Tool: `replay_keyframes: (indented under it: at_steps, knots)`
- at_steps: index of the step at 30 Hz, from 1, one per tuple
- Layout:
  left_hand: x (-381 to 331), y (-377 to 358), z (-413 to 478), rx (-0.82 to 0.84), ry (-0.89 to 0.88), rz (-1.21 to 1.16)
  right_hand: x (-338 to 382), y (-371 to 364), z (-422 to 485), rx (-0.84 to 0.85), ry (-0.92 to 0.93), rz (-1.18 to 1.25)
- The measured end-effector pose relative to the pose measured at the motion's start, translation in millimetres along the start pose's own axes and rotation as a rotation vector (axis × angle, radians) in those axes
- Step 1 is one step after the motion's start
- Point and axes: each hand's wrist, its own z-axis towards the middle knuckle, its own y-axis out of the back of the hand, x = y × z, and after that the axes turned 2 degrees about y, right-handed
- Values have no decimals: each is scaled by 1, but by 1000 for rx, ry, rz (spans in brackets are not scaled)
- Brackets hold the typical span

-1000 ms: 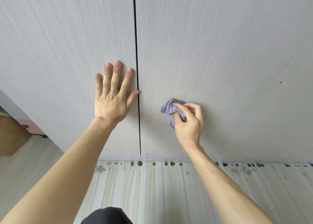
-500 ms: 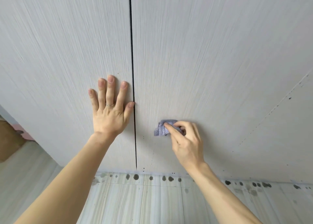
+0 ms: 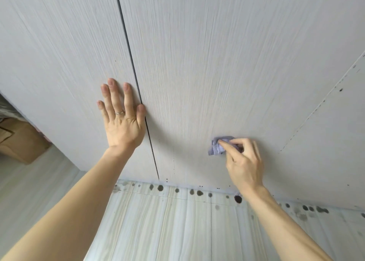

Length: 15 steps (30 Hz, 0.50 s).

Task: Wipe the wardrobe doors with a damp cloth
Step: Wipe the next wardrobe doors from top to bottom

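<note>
Two pale grey wood-grain wardrobe doors fill the view, the left door and the right door, split by a dark vertical gap. My left hand lies flat with straight fingers on the left door, its thumb at the gap. My right hand grips a small bunched lilac cloth and presses it against the lower part of the right door. Most of the cloth is hidden under my fingers.
Pale striped floor tiles run below the doors, with several dark wet spots along the wardrobe's base. A brown cardboard box sits at the left beyond the wardrobe's end. A third panel adjoins at the right.
My right hand has slid the cloth to the right and slightly down across the right door. My left hand stays flat beside the gap while the view has shifted.
</note>
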Motion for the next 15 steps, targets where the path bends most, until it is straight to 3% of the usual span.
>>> replay_keyframes:
  at_steps: [3,5,9,12,15]
  knots:
    - [8,-5,-35,163,40,27,13,10,37,-191,-55,136]
    - [14,-7,-45,214,48,64,25,4,42,-222,-53,156]
    - [22,-11,-42,220,12,71,41,-30,12,-90,129,87]
    - [32,-19,-43,163,-66,50,52,-48,-10,21,74,70]
    - [55,-39,-45,76,-167,46,65,-57,-7,-21,41,59]
